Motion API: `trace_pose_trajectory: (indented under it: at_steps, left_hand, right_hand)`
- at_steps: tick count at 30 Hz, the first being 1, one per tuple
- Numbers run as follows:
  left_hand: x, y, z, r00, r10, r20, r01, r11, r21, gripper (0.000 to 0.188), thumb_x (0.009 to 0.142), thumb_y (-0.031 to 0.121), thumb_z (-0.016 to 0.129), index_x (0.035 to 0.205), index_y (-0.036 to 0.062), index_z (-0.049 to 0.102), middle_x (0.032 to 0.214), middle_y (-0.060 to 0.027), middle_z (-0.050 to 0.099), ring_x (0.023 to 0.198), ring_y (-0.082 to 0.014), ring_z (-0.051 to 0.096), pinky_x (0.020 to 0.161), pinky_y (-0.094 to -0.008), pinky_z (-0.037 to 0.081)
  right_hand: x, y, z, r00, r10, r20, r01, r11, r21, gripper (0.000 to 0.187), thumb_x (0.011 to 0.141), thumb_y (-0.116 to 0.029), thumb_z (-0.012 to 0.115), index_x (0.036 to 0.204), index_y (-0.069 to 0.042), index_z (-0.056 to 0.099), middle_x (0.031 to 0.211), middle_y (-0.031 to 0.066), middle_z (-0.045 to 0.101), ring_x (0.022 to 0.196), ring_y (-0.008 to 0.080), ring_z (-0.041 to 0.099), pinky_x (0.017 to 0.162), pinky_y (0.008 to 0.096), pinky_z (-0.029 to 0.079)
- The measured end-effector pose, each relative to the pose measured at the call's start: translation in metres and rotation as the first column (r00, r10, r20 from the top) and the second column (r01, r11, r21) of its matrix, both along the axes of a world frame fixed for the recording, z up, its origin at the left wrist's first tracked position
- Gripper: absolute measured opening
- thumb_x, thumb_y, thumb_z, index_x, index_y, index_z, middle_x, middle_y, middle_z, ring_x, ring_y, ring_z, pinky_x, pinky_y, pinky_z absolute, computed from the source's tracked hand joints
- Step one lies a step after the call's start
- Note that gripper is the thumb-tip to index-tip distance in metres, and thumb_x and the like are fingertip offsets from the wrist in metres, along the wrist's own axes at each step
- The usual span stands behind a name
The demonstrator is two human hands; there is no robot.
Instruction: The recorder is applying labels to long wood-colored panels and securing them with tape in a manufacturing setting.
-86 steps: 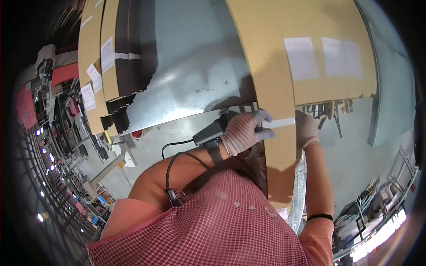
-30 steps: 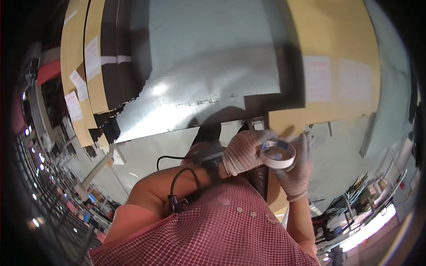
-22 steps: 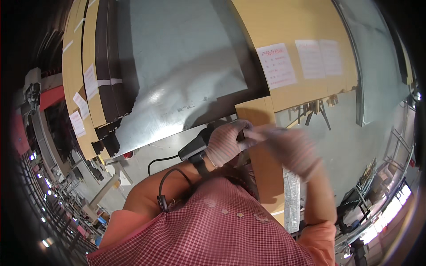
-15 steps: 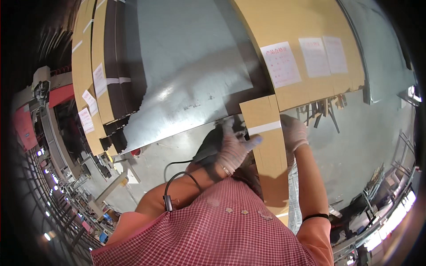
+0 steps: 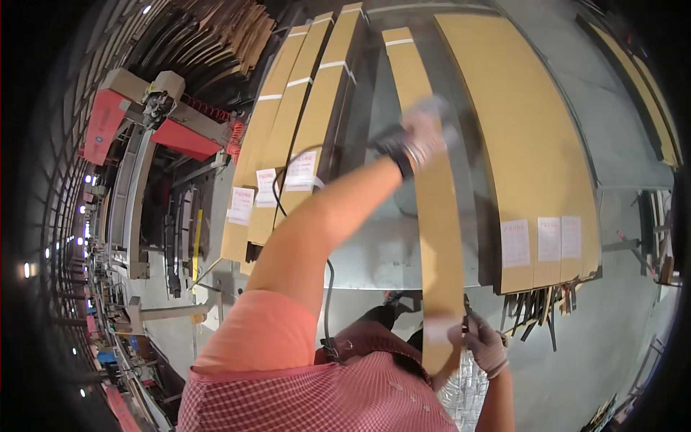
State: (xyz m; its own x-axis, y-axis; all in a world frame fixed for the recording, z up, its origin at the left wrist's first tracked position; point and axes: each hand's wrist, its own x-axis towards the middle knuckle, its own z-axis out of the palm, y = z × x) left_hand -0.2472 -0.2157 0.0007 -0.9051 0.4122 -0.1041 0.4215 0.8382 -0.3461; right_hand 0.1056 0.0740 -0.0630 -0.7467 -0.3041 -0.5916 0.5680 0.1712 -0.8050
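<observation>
A long, narrow cardboard-faced package [image 5: 440,223] lies lengthwise before me on a grey metal-topped table [image 5: 374,263], its near end reaching over the edge toward my body. My left hand [image 5: 423,133], gloved, is stretched far forward over the package; motion smears its fingers, and whether it touches the surface I cannot tell. At the near end, my gloved right hand [image 5: 486,347] has its fingers closed on the package's right edge. A pale patch [image 5: 440,330], perhaps a label or strap, shows on the cardboard beside my right thumb.
Several strapped cardboard packages [image 5: 299,122] with white labels stand to the left. A wide cardboard stack [image 5: 518,137] lies to the right, dark strips [image 5: 540,309] jutting beneath its near end. Red-and-grey machinery [image 5: 191,137] stands farther left. A black cable [image 5: 330,288] hangs along my left arm.
My left hand has swung from beside the package's near part to far forward over it. My right hand now sits at the near end. The view has shifted, showing more of the table.
</observation>
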Motion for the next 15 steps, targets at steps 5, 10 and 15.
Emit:
trace_pose_trajectory:
  at_steps: [5, 10, 15]
  left_hand:
    - [0.065, -0.018, -0.076, 0.938, -0.225, 0.264, 0.165, 0.959, 0.229, 0.034, 0.090, 0.038, 0.057, 0.105, 0.0100, 0.071, 0.102, -0.0178, 0.068, 0.100, -0.0347, 0.064, 0.088, -0.0463, 0.050]
    - [0.048, -0.115, -0.093, 0.907, 0.383, 0.176, -0.404, 0.908, 0.110, 0.038, 0.082, 0.042, 0.066, 0.109, 0.0157, 0.071, 0.101, -0.0185, 0.070, 0.101, -0.0378, 0.065, 0.087, -0.0477, 0.051]
    - [0.083, -0.048, -0.110, 0.885, 0.399, -0.241, -0.323, 0.897, 0.301, 0.069, 0.078, 0.044, 0.074, 0.135, 0.0084, 0.055, 0.107, -0.0195, 0.067, 0.107, -0.0358, 0.063, 0.096, -0.0415, 0.049]
  right_hand:
    - [0.022, 0.033, -0.015, 0.996, 0.047, -0.075, -0.039, 0.994, 0.098, 0.048, 0.094, -0.001, 0.060, 0.142, -0.001, 0.049, 0.116, 0.0090, 0.065, 0.105, 0.0127, 0.060, 0.089, 0.0261, 0.049]
    - [0.063, 0.152, -0.082, 0.842, -0.500, -0.202, 0.539, 0.785, 0.305, 0.049, 0.095, -0.009, 0.060, 0.142, -0.002, 0.049, 0.104, 0.0082, 0.067, 0.088, 0.0146, 0.064, 0.070, 0.0270, 0.055]
    - [0.094, 0.208, -0.191, 0.930, -0.321, 0.181, 0.326, 0.946, 0.004, 0.038, 0.090, -0.013, 0.065, 0.123, 0.006, 0.065, 0.119, 0.0125, 0.069, 0.103, 0.0214, 0.065, 0.092, 0.0306, 0.051]
